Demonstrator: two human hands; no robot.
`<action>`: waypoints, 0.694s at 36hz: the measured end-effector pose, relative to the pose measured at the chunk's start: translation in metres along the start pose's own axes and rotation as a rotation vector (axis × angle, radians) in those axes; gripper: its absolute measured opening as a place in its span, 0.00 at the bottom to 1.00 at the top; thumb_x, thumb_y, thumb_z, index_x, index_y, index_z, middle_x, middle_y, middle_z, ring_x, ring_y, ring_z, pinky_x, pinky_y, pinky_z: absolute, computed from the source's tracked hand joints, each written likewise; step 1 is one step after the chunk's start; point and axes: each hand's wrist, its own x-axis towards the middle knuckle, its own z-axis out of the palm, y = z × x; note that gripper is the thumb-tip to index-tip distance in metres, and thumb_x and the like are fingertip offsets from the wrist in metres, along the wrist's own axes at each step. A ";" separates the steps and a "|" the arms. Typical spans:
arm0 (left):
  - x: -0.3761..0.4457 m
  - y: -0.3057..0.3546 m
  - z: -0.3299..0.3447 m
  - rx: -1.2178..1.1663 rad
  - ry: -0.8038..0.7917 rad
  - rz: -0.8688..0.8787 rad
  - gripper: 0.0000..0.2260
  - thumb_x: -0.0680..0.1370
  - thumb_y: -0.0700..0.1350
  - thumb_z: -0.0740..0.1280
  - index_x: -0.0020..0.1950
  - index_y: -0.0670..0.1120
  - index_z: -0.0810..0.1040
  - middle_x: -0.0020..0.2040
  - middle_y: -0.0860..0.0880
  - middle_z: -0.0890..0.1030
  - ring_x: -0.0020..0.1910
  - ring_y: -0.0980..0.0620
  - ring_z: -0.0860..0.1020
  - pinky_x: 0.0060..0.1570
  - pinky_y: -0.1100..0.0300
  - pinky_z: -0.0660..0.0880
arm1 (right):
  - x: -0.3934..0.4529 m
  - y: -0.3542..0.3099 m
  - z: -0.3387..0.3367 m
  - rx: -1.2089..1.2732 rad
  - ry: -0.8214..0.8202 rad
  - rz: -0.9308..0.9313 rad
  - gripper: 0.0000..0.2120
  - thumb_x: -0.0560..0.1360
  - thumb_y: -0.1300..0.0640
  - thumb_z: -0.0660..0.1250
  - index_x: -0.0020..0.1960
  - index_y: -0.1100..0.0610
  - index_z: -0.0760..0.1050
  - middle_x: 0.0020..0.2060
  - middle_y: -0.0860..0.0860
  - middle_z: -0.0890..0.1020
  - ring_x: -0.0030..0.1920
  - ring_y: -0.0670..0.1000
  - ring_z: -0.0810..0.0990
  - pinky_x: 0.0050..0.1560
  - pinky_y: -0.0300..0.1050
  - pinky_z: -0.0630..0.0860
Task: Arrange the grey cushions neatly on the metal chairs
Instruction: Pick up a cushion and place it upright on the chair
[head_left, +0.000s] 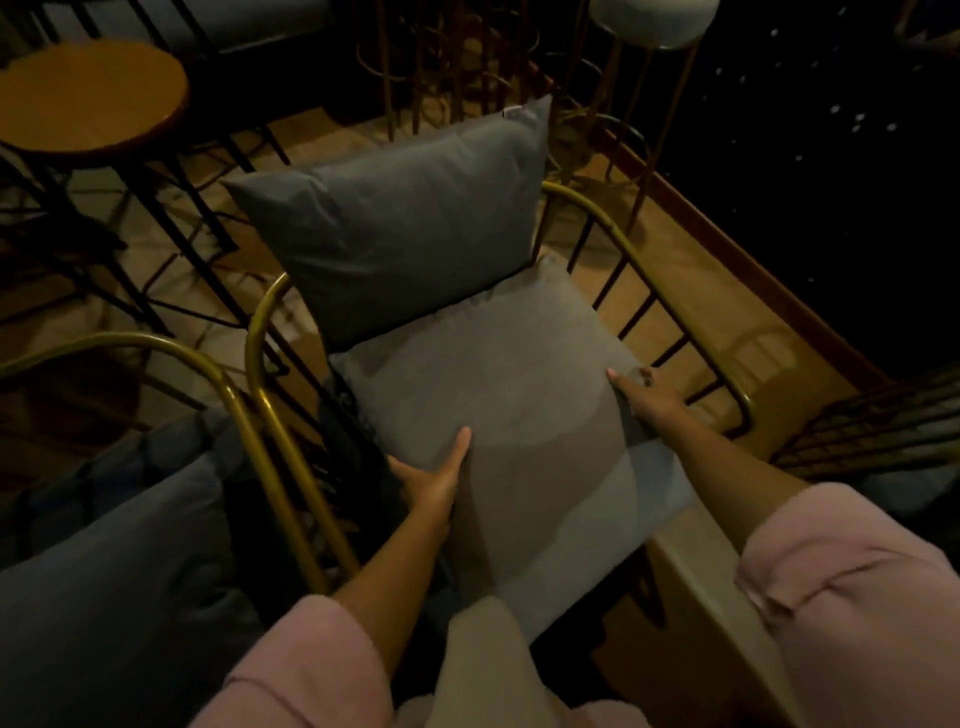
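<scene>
A metal chair with a gold-coloured tube frame (613, 228) and black bars stands in front of me. A light grey seat cushion (498, 395) lies flat on it. A darker grey back cushion (405, 218) leans upright against the chair's back, its lower edge resting on the seat cushion. My left hand (434, 475) grips the seat cushion's left edge, thumb on top and fingers underneath. My right hand (644, 397) holds the cushion's right edge, fingers curled over the side. Both forearms come out of pink sleeves.
A second gold-framed chair (171, 348) with a dark grey cushion (114, 587) stands close on the left. A round wooden stool (88, 93) is at the back left, a white padded stool (654, 21) at the back right, a light tabletop edge (727, 639) at lower right.
</scene>
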 end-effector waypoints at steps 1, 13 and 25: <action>0.003 0.000 0.000 -0.015 0.005 0.018 0.57 0.65 0.59 0.78 0.80 0.52 0.40 0.79 0.44 0.58 0.75 0.39 0.63 0.72 0.40 0.65 | 0.008 -0.001 -0.003 0.016 -0.012 0.025 0.44 0.71 0.33 0.66 0.77 0.57 0.58 0.76 0.57 0.63 0.72 0.62 0.67 0.70 0.59 0.68; 0.020 0.001 -0.006 -0.195 0.002 -0.026 0.61 0.47 0.65 0.82 0.74 0.45 0.66 0.68 0.46 0.76 0.63 0.43 0.78 0.64 0.43 0.76 | 0.062 0.033 -0.029 0.146 -0.050 0.139 0.61 0.47 0.14 0.61 0.69 0.52 0.74 0.69 0.54 0.75 0.66 0.61 0.74 0.67 0.59 0.70; -0.022 0.036 0.005 -0.215 0.032 0.159 0.48 0.63 0.69 0.73 0.76 0.49 0.62 0.71 0.47 0.73 0.66 0.44 0.74 0.66 0.47 0.72 | -0.020 0.022 -0.061 0.510 0.226 0.005 0.31 0.67 0.28 0.66 0.47 0.57 0.79 0.50 0.54 0.79 0.49 0.55 0.76 0.55 0.52 0.71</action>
